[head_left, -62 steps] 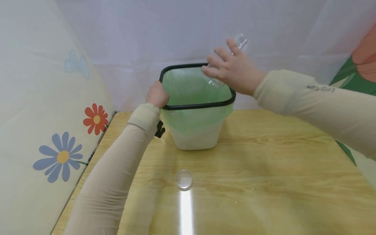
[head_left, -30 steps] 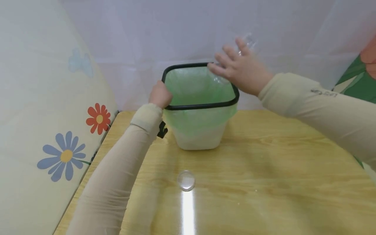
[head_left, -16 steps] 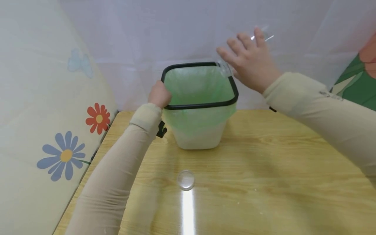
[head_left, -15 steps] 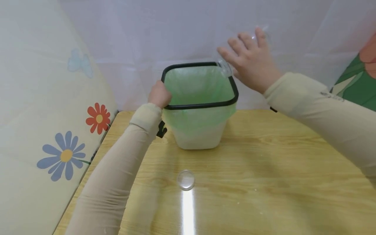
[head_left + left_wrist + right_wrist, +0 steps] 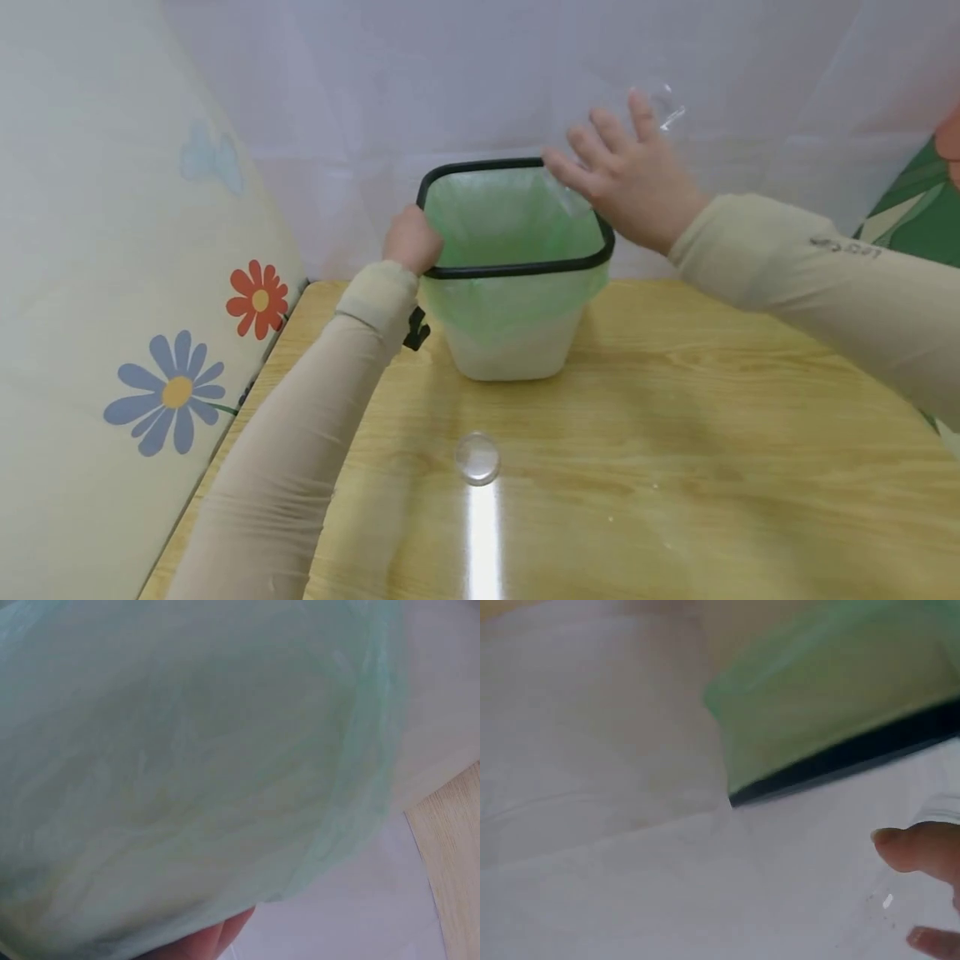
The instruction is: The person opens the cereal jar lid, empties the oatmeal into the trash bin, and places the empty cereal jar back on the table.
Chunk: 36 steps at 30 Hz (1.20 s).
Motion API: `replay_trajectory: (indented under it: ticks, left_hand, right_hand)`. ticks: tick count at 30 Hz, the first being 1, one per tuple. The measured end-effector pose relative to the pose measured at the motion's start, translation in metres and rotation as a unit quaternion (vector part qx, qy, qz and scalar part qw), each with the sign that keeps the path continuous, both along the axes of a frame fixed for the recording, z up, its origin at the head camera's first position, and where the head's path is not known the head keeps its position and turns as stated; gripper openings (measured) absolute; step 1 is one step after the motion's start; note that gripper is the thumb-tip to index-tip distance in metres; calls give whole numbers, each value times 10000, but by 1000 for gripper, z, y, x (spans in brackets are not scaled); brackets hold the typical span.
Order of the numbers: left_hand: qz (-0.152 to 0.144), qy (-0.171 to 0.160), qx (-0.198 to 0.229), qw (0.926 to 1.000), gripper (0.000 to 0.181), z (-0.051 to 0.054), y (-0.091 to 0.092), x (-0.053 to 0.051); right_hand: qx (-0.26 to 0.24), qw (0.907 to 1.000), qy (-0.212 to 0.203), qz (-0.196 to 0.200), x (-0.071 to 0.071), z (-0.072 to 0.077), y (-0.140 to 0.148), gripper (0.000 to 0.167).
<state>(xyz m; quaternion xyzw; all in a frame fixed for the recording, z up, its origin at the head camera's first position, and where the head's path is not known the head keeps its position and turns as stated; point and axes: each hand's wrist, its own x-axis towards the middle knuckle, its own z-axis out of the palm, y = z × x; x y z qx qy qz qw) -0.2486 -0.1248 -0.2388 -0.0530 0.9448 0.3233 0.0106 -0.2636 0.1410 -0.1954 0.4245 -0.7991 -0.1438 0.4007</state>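
Observation:
In the head view, my left hand point(image 5: 414, 240) grips the left side of the black rim of a white waste bin point(image 5: 513, 346). A pale green bin liner point(image 5: 502, 212) lines the bin and folds over its outside. The left wrist view is mostly filled by this liner, with fingertips point(image 5: 214, 941) at its lower edge. Above the bin's right rim, my right hand point(image 5: 633, 183) holds a clear plastic container point(image 5: 663, 107), tilted with its lower end over the opening. The right wrist view shows the thumb and a finger on either side of it. Its contents cannot be made out.
A clear round lid-like disc point(image 5: 477, 458) lies on the wooden table point(image 5: 675, 450) in front of the bin. Tiny specks dot the tabletop to its right. A white cloth point(image 5: 360, 100) hangs behind, and a flower-printed panel point(image 5: 82, 275) borders the left side.
My right hand rose to the right with the container, then came back down and left toward the bin. The left hand keeps its hold on the rim; the lid-like disc stays put.

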Motion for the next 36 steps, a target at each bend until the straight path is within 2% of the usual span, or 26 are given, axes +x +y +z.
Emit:
replay_trajectory:
  ticks: [1, 3, 5, 7, 11, 13, 17, 19, 21, 25, 29, 36]
  left_hand:
    - [2, -12, 27, 10000, 51, 0, 0, 0]
    - [13, -45, 172, 9998, 52, -2, -1, 1]
    - [29, -58, 296, 9995, 53, -3, -2, 2]
    - [39, -42, 393, 9992, 55, -5, -4, 1]
    - [70, -23, 487, 9988, 58, -7, -7, 0]
    - [98, -37, 520, 9986, 58, -7, -9, -2]
    - [213, -80, 646, 9977, 56, -6, -11, -5]
    - [263, -97, 695, 9972, 55, -5, -11, -6]
    - [318, -85, 707, 9970, 55, -4, -12, -7]
    - [466, 115, 912, 9947, 49, -4, -15, -8]
    - [663, 251, 1327, 9886, 50, -1, -17, -7]
    - [645, 398, 1647, 9834, 55, -1, -21, 1]
  right_hand:
    - [-210, 9997, -100, -40, 1, -1, 0, 53]
    - [-963, 9934, -581, -224, 3, -2, 0, 55]
    - [-1527, 9807, -1093, -548, 4, -2, 1, 62]
    - [-1929, 9638, -1625, -869, 7, -2, 3, 73]
    - [-2740, 9221, -2435, -1241, 12, -1, 8, 84]
    - [-3262, 8941, -2783, -1289, 15, 0, 10, 86]
    - [-4053, 8440, -3252, -1327, 23, -1, 14, 89]
    - [-4291, 8237, -3434, -1395, 26, -1, 16, 90]
    - [-4496, 8086, -3534, -1385, 30, -2, 19, 90]
    - [-4908, 7741, -3743, -1409, 35, -4, 26, 93]
    - [-5214, 7494, -3822, -1430, 39, -9, 33, 91]
    - [-5482, 7238, -3914, -1496, 47, -16, 43, 88]
